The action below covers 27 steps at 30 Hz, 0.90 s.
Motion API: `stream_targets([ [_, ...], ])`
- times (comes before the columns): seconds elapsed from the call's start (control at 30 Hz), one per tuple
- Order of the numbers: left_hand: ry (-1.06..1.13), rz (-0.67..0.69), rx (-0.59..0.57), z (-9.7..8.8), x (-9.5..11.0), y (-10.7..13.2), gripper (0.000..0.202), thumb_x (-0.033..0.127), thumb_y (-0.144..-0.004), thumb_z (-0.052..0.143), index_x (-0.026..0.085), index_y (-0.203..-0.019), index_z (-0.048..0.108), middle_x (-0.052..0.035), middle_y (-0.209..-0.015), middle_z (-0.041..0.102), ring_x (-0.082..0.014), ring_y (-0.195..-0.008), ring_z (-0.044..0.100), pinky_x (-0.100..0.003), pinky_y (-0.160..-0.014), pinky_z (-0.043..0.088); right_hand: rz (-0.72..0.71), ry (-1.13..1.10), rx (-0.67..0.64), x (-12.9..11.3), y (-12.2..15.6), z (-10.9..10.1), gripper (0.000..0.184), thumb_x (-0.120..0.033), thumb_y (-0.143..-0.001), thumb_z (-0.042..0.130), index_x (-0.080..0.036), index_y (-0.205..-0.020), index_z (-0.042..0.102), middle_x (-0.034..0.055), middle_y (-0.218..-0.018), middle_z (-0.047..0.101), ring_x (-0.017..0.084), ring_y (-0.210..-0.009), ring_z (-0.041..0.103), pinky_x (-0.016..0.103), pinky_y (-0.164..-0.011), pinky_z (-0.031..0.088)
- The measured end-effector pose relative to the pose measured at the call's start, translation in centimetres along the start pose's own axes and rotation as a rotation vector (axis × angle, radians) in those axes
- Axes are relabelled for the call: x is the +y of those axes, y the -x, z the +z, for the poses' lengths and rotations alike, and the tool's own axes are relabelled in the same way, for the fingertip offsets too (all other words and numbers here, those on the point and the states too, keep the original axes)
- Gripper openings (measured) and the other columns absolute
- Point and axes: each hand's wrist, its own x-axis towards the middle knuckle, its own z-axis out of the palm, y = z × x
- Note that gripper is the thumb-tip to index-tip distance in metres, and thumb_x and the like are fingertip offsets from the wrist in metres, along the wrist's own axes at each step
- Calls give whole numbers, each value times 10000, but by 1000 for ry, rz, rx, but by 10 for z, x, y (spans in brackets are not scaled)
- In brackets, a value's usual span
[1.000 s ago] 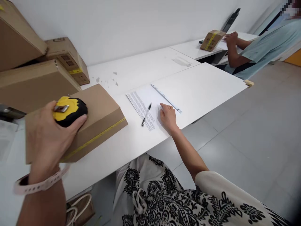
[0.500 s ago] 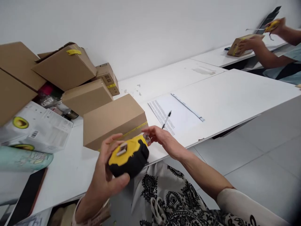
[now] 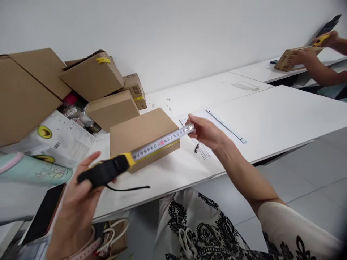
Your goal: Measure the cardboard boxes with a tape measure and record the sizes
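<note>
My left hand (image 3: 78,202) grips the black and yellow tape measure case (image 3: 104,171) above the table's near edge. From the case the white tape blade (image 3: 162,141) stretches right, along the front face of a flat cardboard box (image 3: 141,131). My right hand (image 3: 207,131) pinches the blade's end just past the box's right corner. Under that hand lie a printed sheet (image 3: 204,151) and a pen (image 3: 195,148), mostly hidden. A thin black strap (image 3: 127,188) hangs from the case.
Several cardboard boxes (image 3: 92,74) are piled at the back left, with a white avocado-print carton (image 3: 58,135) and a mint bottle (image 3: 32,171) in front. A long ruler (image 3: 226,126) lies on the white table (image 3: 271,115). Far right, another person's hands (image 3: 300,56) hold a box.
My left hand lifted the tape measure off the box and brought it toward me. My right hand took the blade's tip and pulled it out to the right along the box.
</note>
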Motion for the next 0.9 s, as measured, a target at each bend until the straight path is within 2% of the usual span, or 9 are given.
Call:
stream_targets([
  [0.07,80,23,173,-17,12,-20,414,348,-610,721,222,-1005,734,-13,-897,702,-209,-797,634,-273,-612,576,-41,15,77,-4,-24,-16,472,-553,-630,874,-193,-623,570,-42,-600,436,88,-565,346,271,-509,297],
  [0.17,131,58,291,-40,21,-52,178,266,-696,641,213,-850,712,21,-834,685,-191,-782,612,-264,-556,554,-49,96,100,8,-51,-24,480,-575,-600,878,-188,-630,596,-17,-657,515,109,-638,419,286,-594,361],
  [0.33,67,-54,360,-62,17,-86,162,261,-754,567,185,-828,689,27,-729,698,-184,-693,608,-298,-577,565,-28,189,74,37,-70,-10,486,-640,-630,815,-186,-711,663,16,-791,654,157,-816,540,328,-807,400],
  [0.43,73,-77,381,-67,12,-88,151,253,-729,581,189,-822,681,37,-690,701,-182,-643,608,-282,-526,541,-29,195,97,41,-74,-3,512,-664,-613,803,-188,-685,631,11,-773,655,164,-818,544,333,-828,391],
  [0.6,88,-120,315,-66,8,-77,182,294,-701,663,179,-837,701,19,-700,714,-187,-653,609,-228,-418,463,-29,220,116,39,-76,-2,540,-665,-589,810,-195,-623,545,-20,-690,585,137,-733,498,323,-808,390],
  [0.73,83,-135,394,-67,11,-69,162,268,-679,674,198,-823,701,31,-718,709,-185,-686,605,-223,-430,492,-48,244,137,44,-79,-4,539,-643,-611,812,-204,-600,498,-37,-651,537,134,-716,484,323,-807,399],
  [0.8,56,-160,422,-71,13,-68,146,277,-667,671,203,-791,687,29,-705,696,-185,-663,592,-222,-406,478,-89,263,155,46,-81,-4,492,-600,-628,824,-202,-635,533,-15,-734,600,150,-786,525,331,-844,408],
  [0.83,27,-152,408,-74,13,-68,144,288,-662,671,205,-779,676,28,-703,692,-183,-645,583,-223,-396,470,-109,274,150,47,-82,-4,453,-568,-640,830,-201,-671,567,6,-835,650,163,-855,553,339,-878,410],
  [0.9,-59,-50,334,-81,12,-70,156,331,-675,672,210,-770,648,30,-696,683,-179,-612,569,-228,-386,453,-136,289,100,47,-83,-4,373,-507,-667,836,-203,-761,641,46,-1134,681,189,-1032,580,361,-960,408],
])
